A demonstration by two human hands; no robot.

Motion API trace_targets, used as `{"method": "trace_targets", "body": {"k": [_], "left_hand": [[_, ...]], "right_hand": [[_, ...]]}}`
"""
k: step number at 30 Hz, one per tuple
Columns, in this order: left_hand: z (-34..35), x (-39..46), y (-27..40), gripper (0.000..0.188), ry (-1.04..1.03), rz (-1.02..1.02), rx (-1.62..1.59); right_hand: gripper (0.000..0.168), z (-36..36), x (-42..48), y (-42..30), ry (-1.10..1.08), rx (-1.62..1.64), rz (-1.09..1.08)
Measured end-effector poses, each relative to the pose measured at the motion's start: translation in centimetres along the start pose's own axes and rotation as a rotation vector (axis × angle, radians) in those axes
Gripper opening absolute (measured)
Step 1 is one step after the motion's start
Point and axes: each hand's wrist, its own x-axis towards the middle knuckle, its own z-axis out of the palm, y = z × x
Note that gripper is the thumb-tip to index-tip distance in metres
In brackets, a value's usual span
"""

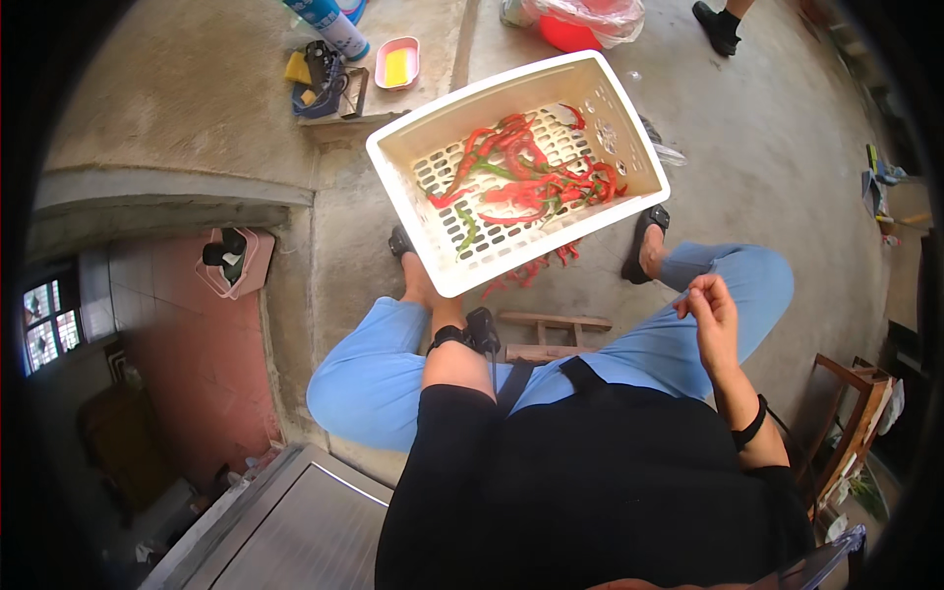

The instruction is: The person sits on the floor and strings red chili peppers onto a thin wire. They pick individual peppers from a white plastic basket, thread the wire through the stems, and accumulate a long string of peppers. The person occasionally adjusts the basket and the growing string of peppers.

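A white plastic basket with a slotted bottom stands before me at a slant, above my feet. Inside lie long red chili peppers, some partly green, and a green one near the left corner. More red chilies show on the floor just beyond the basket's near rim. My left forearm runs up to the basket's near left corner; the left hand is hidden behind it. My right hand is raised over my right thigh, away from the basket, fingers curled in towards the thumb, with nothing visible in it.
A low wooden stool lies between my legs. Beyond the basket are a pink dish with a yellow sponge, a blue can and a red bowl under plastic. Another person's shoe is at the upper right.
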Motion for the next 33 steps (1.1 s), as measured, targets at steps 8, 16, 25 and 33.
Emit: {"method": "trace_targets", "body": {"k": [8, 16, 25, 33], "left_hand": [[-5.1, 3.3, 6.5, 0.02, -0.021, 0.015, -0.108], [1.9, -8.5, 19.5, 0.042, -0.28, 0.697, 0.522], [2.8, -9.7, 18.4, 0.018, -0.125, 0.737, 0.434], [3.9, -13.0, 19.7, 0.014, 0.025, 1.034, 0.678]], "right_hand": [[0.002, 2.0, 0.9, 0.6, -0.072, -0.069, -0.028], [0.002, 0.6, 2.1, 3.7, -0.009, -0.072, -0.066], [0.004, 1.6, 2.0, 4.8, 0.01, -0.085, -0.215], [0.003, -0.4, 3.1, 9.8, -0.068, 0.117, -0.264]]}}
